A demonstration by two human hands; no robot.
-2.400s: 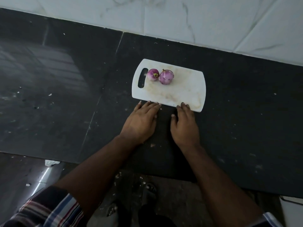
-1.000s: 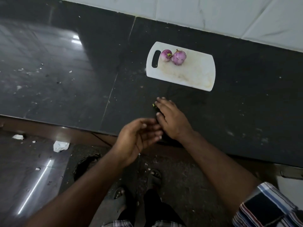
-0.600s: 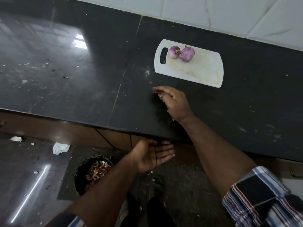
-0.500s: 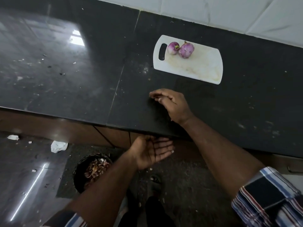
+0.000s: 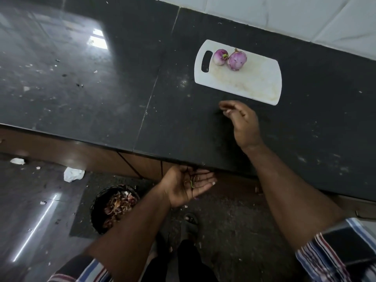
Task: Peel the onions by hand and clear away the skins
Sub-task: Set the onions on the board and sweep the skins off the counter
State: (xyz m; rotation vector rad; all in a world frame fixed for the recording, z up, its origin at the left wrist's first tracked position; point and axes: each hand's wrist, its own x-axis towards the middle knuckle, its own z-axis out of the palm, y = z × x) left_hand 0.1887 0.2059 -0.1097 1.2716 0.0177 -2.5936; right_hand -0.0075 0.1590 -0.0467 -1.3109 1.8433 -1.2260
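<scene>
Two peeled purple onions, a small one (image 5: 219,56) and a larger one (image 5: 236,59), lie side by side at the handle end of a white cutting board (image 5: 256,82) on the black counter (image 5: 122,94). My right hand (image 5: 242,123) hovers over the counter just in front of the board, fingers loosely bent with tips pointing left; I see nothing between them. Below the counter's front edge, my left hand (image 5: 188,185) is held palm up and cupped, with a few small skin scraps lying in it.
A dark round bin (image 5: 114,206) holding onion skins stands on a floor mat below and left of my left hand. Crumpled white paper (image 5: 73,174) lies on the floor. Pale specks dot the counter. A white tiled wall (image 5: 284,15) runs behind the board.
Both hands left the board's front edge. My left hand dropped below the counter edge and turned palm up. My right hand swept across the counter and now sits closer to the board.
</scene>
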